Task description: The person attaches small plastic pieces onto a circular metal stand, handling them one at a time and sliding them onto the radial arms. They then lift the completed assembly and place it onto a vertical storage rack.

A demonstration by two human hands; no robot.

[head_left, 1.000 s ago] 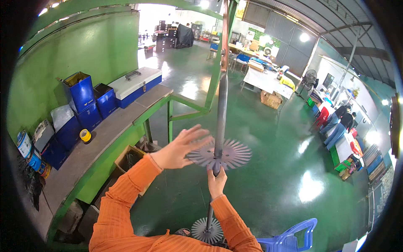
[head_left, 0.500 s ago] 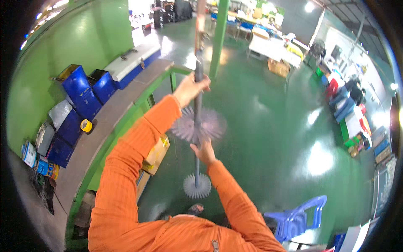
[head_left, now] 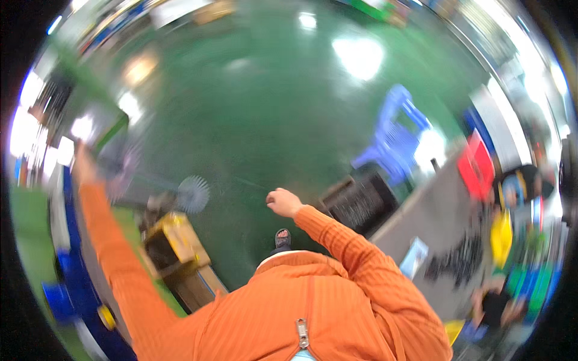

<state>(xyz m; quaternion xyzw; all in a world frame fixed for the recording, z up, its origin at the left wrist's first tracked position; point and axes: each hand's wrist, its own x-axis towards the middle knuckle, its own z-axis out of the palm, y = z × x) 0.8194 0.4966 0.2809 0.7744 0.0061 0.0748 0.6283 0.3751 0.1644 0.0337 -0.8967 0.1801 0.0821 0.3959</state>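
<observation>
My left hand [head_left: 83, 161] is stretched far out to the left and smeared by motion. It appears closed round the grey rod that carries two round bristle brushes. Beside that hand the larger brush [head_left: 125, 163] is a faint pinkish blur. Further along the rod, the smaller pale brush [head_left: 193, 194] hangs over the green floor, left of my right hand. My right hand [head_left: 284, 202] is off the rod, in front of my body, with its fingers curled in. Nothing shows in it.
A blue plastic chair [head_left: 397, 138] stands at the right by a dark crate [head_left: 360, 201]. The grey workbench [head_left: 430, 207] to the right bears a red object [head_left: 475, 165]. At the left, cardboard boxes [head_left: 174, 240] sit near blue bins [head_left: 59, 301]. Shiny green floor [head_left: 253, 108] spreads ahead.
The view has swung right and downward. My right hand has let go of the rod and dropped back near my body. My left hand, with the brushes, now lies at the far left.
</observation>
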